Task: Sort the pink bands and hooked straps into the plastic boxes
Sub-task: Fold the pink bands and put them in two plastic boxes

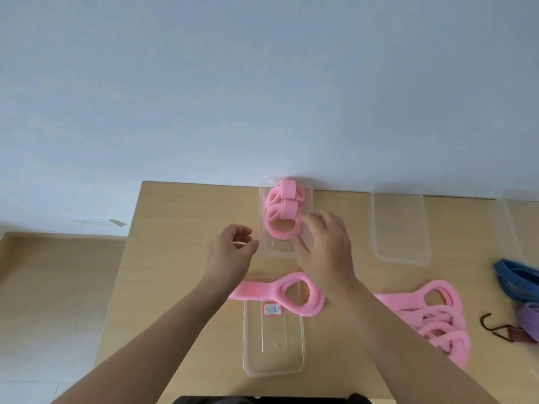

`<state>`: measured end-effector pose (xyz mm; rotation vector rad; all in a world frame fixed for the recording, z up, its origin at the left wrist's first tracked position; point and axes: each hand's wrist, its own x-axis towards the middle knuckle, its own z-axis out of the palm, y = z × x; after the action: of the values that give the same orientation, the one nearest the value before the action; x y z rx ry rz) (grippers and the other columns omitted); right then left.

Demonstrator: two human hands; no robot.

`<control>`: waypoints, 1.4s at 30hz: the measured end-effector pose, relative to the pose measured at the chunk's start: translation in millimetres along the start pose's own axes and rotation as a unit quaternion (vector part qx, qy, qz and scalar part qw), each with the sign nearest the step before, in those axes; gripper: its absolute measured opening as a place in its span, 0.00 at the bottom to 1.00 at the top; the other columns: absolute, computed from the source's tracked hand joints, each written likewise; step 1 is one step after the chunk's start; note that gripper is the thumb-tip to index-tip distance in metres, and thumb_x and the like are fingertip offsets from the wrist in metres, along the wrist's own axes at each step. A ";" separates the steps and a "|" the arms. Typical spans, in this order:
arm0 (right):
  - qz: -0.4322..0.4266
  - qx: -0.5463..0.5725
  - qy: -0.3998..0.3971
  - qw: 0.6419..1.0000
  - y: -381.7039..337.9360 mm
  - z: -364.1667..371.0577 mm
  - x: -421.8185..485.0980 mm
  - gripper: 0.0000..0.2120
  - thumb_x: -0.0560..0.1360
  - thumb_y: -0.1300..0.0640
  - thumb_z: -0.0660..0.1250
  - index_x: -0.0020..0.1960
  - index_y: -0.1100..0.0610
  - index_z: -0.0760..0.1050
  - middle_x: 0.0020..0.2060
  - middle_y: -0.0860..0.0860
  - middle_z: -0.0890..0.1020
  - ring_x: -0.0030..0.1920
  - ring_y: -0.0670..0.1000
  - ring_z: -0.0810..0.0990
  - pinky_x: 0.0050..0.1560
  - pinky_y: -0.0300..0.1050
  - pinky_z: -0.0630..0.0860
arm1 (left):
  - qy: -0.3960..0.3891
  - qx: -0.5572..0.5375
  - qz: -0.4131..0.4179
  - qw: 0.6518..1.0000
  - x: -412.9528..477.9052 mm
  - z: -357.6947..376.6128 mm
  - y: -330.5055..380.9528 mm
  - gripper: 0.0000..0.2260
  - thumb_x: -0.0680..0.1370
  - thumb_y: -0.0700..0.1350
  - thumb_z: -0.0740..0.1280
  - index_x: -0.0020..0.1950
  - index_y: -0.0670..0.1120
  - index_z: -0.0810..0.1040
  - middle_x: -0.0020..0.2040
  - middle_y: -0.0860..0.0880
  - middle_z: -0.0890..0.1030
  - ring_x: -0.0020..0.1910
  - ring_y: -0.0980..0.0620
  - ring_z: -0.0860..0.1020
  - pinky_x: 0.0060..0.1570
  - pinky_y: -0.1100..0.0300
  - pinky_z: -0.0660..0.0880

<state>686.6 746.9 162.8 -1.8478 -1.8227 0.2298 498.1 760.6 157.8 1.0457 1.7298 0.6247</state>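
Item 1. Right hand (pixel 326 249): is hovering at frame centre with fingers spread wide and slightly bent, gripping nothing. The fingertips are reaching over the near end of the far clear plastic box (pixel 264 199). Whether they are touching its contents cannot be told.

Item 2. Left hand (pixel 230 252): is hanging just left of that box, fingers loosely curled, holding nothing.

Item 3. Rolled pink bands (pixel 284 208): are sitting in a row inside the far box, the nearest one lying just beside the right thumb.

Item 4. Flat pink looped band (pixel 253 290): is lying across the far end of the near clear plastic box (pixel 274 354), below both wrists. That box is carrying a red-bordered label (pixel 273 309).

Item 5. Pile of loose pink bands (pixel 437 319): is lying on the pale wooden table (pixel 175 258), lower right of the frame.

Item 6. Dark-hooked strap (pixel 495 330): is lying at the right edge, near a purple band (pixel 529 319) and a stack of blue bands (pixel 516 281).

Item 7. Empty clear plastic box (pixel 399 252): is standing upper right, well apart from the hands. Another clear box (pixel 522 223) is showing partly at the frame's right edge.
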 end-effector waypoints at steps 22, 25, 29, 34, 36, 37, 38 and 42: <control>0.097 0.029 -0.065 0.993 -51.5 -47.6 -84.5 0.12 0.76 0.64 0.63 0.55 0.55 0.81 0.46 0.51 0.80 0.46 0.53 0.78 0.45 0.48 0.73 | -0.140 0.380 0.390 0.827 -60.5 -14.8 -36.8 0.24 0.81 0.48 0.70 0.75 0.40 0.74 0.70 0.42 0.78 0.70 0.39 0.73 0.68 0.51 0.70; 0.048 0.051 -0.006 0.998 -72.4 -61.0 -82.5 0.13 0.76 0.62 0.61 0.54 0.57 0.82 0.43 0.53 0.80 0.43 0.55 0.78 0.41 0.47 0.73 | -0.123 0.366 0.391 0.835 -67.1 -24.3 -27.2 0.24 0.81 0.47 0.69 0.76 0.43 0.73 0.68 0.45 0.80 0.69 0.41 0.74 0.65 0.51 0.72; 0.003 0.048 0.079 0.996 -101.4 -80.6 -79.0 0.14 0.73 0.65 0.63 0.53 0.57 0.83 0.40 0.53 0.81 0.39 0.56 0.79 0.39 0.42 0.71 | -0.136 0.315 0.404 0.848 -79.4 -38.0 -12.4 0.16 0.81 0.48 0.69 0.68 0.46 0.78 0.60 0.47 0.83 0.60 0.43 0.78 0.56 0.52 0.73; -0.025 0.064 0.161 0.985 -133.7 -118.9 -76.4 0.12 0.73 0.64 0.65 0.52 0.57 0.83 0.41 0.48 0.83 0.39 0.49 0.78 0.41 0.33 0.69 | -0.142 0.177 0.402 0.887 -101.5 -54.7 18.9 0.08 0.80 0.47 0.72 0.58 0.48 0.85 0.53 0.53 0.87 0.53 0.51 0.83 0.56 0.52 0.78; -0.038 0.071 0.212 0.974 -146.9 -139.1 -77.0 0.11 0.72 0.65 0.67 0.50 0.55 0.83 0.40 0.42 0.81 0.38 0.44 0.76 0.42 0.28 0.68 | -0.150 0.098 0.387 0.905 -111.4 -62.3 30.9 0.05 0.80 0.44 0.73 0.53 0.46 0.86 0.48 0.53 0.88 0.51 0.53 0.84 0.57 0.53 0.79; -0.046 0.064 0.236 0.969 -152.5 -148.8 -78.2 0.11 0.72 0.67 0.69 0.50 0.55 0.83 0.40 0.42 0.81 0.38 0.44 0.76 0.42 0.32 0.72 | -0.158 0.061 0.377 0.911 -116.7 -66.1 36.7 0.04 0.80 0.43 0.73 0.51 0.44 0.85 0.46 0.52 0.87 0.50 0.51 0.84 0.57 0.53 0.79; -0.053 0.051 0.254 0.964 -157.6 -157.7 -80.1 0.11 0.73 0.68 0.70 0.50 0.55 0.84 0.40 0.44 0.83 0.39 0.47 0.78 0.42 0.39 0.76 | -0.171 0.027 0.366 0.914 -122.1 -69.4 42.7 0.04 0.80 0.42 0.73 0.49 0.42 0.84 0.45 0.50 0.87 0.49 0.50 0.84 0.55 0.54 0.80; -0.083 0.020 0.294 0.952 -174.7 -186.3 -91.5 0.13 0.74 0.68 0.71 0.55 0.56 0.85 0.44 0.50 0.84 0.46 0.54 0.81 0.44 0.49 0.78 | -0.220 -0.075 0.340 0.911 -146.0 -80.2 69.4 0.03 0.82 0.42 0.70 0.50 0.43 0.82 0.45 0.42 0.85 0.44 0.48 0.82 0.47 0.53 0.75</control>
<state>614.6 603.5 381.5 -1.5058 -1.5174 -0.3151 470.8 673.1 313.3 1.5492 0.8901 0.8521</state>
